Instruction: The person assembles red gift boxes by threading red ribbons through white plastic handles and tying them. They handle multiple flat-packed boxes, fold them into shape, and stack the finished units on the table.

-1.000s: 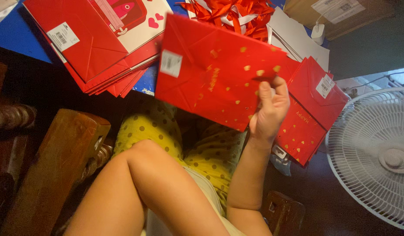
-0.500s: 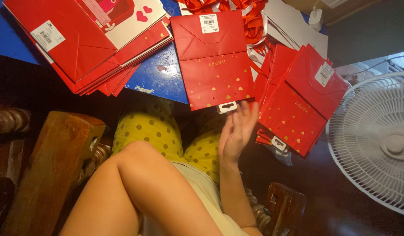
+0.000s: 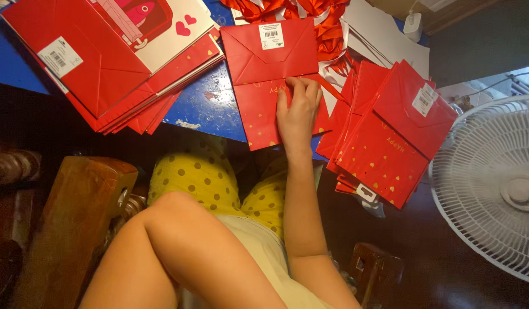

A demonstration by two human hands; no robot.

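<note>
Only right hand on bag

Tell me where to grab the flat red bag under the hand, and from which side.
Take the red bag by its near bottom edge, coming from the person's side. It lies flat on the blue table, and that edge overhangs the table rim, so fingers can probably slip beneath. The right hand presses its middle; ribbons crowd the far end.
</note>
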